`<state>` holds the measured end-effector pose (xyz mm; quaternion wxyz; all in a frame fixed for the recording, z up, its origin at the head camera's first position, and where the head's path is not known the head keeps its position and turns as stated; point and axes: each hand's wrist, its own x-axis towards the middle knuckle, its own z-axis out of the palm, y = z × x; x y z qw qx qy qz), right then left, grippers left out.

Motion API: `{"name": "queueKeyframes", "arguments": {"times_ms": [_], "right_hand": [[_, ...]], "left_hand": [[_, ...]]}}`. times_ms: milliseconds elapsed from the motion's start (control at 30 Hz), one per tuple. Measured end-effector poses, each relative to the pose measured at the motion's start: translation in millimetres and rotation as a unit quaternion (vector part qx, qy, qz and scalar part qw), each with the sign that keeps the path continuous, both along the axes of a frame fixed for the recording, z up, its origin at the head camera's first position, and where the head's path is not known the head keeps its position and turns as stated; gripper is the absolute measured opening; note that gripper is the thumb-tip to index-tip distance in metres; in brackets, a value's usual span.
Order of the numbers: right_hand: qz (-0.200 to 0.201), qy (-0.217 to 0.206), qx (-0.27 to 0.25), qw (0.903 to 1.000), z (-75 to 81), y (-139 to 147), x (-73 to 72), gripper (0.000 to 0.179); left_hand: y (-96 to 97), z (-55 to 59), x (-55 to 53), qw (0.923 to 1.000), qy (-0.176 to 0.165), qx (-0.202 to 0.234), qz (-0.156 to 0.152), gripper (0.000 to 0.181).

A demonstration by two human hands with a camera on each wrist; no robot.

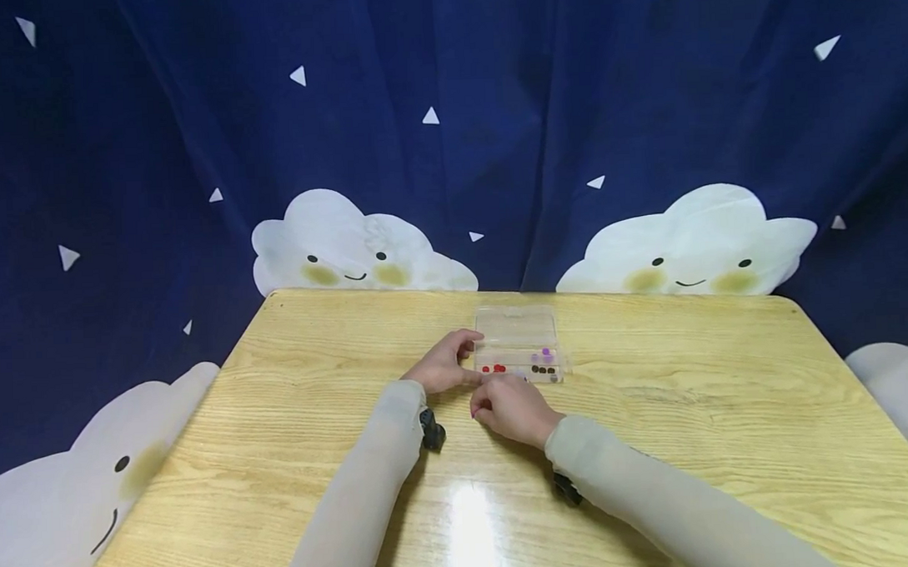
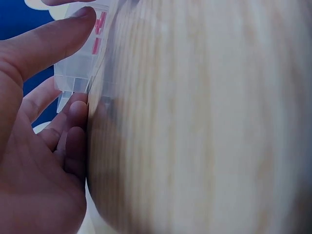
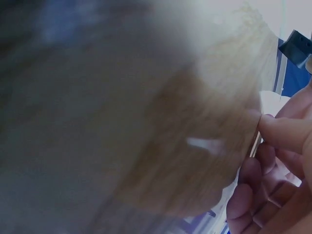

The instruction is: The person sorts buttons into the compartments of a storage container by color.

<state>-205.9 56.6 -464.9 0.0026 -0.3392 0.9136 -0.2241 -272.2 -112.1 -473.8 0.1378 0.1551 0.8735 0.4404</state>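
Note:
A clear plastic box (image 1: 528, 360) lies on the table, its transparent lid (image 1: 515, 324) folded back on the far side. Inside are small red pieces (image 1: 499, 369) to the left, dark brown pieces (image 1: 543, 370) to the right and purple pieces (image 1: 546, 352) behind those. My left hand (image 1: 443, 366) holds the box's left end between thumb and fingers; some fingertips curl against that end in the left wrist view. Across the near edge lies my right hand (image 1: 514, 408), its fingers bent low over the table. I cannot tell whether its fingertips, partly hidden, pinch anything.
The wooden table (image 1: 699, 408) spreads around the box on all sides. Behind it hangs a dark blue curtain (image 1: 494, 149) with white clouds and small triangles. Each wrist carries a small black camera (image 1: 432, 431) on its underside.

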Motion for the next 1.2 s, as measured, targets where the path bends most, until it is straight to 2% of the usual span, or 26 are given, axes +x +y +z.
{"name": "queueKeyframes", "arguments": {"times_ms": [233, 700, 1000, 1200], "right_hand": [[0.007, 0.003, -0.008, 0.9999, -0.4, 2.8, 0.0, 0.011], [0.017, -0.01, -0.063, 0.9978, 3.2, 9.1, -2.6, 0.01], [0.021, -0.046, -0.11, 0.9927, 9.2, 14.3, -4.7, 0.007], [0.025, -0.062, -0.124, 0.9901, 13.9, 20.0, -6.1, 0.008]], "left_hand": [[-0.6, 0.2, 1.3, 1.0, -0.001, -0.008, -0.002, 0.073], [0.0, -1.5, -2.3, 1.0, -0.003, -0.006, -0.002, 0.07], [0.8, -2.3, -3.3, 0.9999, -0.008, -0.007, 0.004, 0.07], [0.8, -1.2, -2.0, 0.9999, -0.01, -0.007, 0.003, 0.071]]}}
